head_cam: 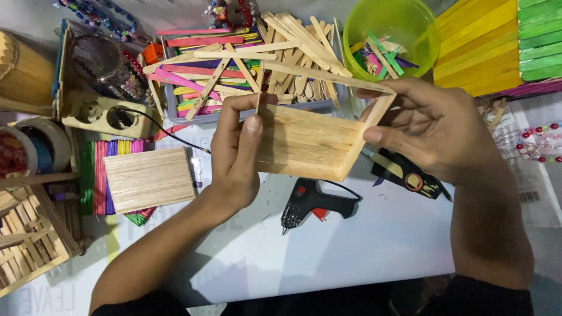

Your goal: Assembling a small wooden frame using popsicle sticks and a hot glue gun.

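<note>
Two hands hold one stick-built box (307, 143) in the air above the middle of the white tabletop (363, 246). Left hand (237, 155) grips the box's left end, thumb on the front panel, fingers curled behind. Right hand (430, 129) pinches the right end, thumb on the side wall, fingers over the top rim stick. Box is plain wood, tilted, open frame toward the far side.

Black glue gun (313, 205) lies on the tabletop just below the box, cord running left. Flat plain-stick panel (149, 178) sits left of the left wrist, on top of a row of coloured sticks (96, 175). Grey tray of mixed sticks (234, 70) at the far edge, green bowl (392, 35) of stick offcuts beside it. Wooden lattice piece (29, 240) at the near left corner.
</note>
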